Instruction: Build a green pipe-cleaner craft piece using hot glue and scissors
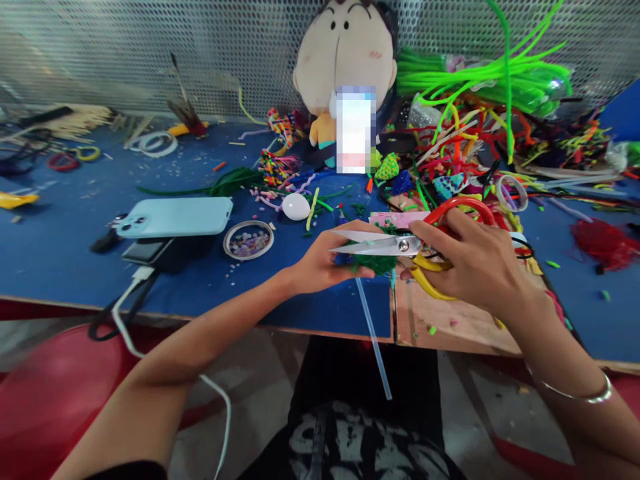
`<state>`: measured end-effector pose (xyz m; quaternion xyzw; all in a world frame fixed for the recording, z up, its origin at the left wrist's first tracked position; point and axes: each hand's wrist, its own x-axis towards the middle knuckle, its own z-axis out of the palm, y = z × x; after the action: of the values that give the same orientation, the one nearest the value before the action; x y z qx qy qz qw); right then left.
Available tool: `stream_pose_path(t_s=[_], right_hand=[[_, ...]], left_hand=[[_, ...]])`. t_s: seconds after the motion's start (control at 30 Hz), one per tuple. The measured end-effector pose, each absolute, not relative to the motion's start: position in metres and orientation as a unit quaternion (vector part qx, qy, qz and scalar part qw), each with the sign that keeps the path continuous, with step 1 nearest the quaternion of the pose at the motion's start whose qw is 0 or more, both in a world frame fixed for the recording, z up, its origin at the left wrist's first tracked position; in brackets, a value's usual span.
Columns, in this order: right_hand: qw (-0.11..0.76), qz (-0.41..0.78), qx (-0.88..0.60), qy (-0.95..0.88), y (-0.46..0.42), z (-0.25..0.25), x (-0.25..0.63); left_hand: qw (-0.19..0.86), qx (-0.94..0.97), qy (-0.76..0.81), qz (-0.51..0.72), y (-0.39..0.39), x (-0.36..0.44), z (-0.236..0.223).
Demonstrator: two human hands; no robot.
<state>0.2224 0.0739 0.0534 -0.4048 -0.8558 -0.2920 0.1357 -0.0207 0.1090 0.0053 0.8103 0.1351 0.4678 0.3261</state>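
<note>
Scissors (404, 246) are gripped in the R hand (475, 260), w/ fingers curled round the handles; the blades are parted in a narrow V, not fully closed. A green fuzzy piece (383, 263) is pinched btwn thumb & fingers of the L hand (320, 263), partly hidden behind the blades; whether it's touched by them can't be told.

Both are held above the front edge of the table (300, 307), roughly mid-view. The scissors' long axis is set nearly level, left–right, w/ tips pointed L across the L hand's fingers & handles to the R. The green piece's long axis can't be made out.

Blades are flat, shiny metal, tapered to pts; handles are smooth loops, red above, yellow below. The green piece is dark & tufted. A thin translucent straw (374, 339) is seen slanting down below the L hand, past the table edge; its hold is unclear. A smooth white egg shape (296, 207) & a round tub (249, 240) of small beads are placed L of the work, w/ a pale blue phone (175, 217) farther L.
</note>
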Motion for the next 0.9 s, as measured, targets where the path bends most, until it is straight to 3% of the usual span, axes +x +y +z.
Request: stream_pose_path(t_s=[0.7, 0.9], right_hand=[[0.179, -0.31, -0.376, -0.854, 0.072, 0.0551, 0.2289], [0.145, -0.305, -0.393, -0.855, 0.0725, 0.0558, 0.2277]], left_hand=[[0.379, 0.791, 0.135, 0.461, 0.1093, -0.0238, 0.0065], [0.4, 0.793, 0.145, 0.435, 0.1086, -0.0246, 0.0121]])
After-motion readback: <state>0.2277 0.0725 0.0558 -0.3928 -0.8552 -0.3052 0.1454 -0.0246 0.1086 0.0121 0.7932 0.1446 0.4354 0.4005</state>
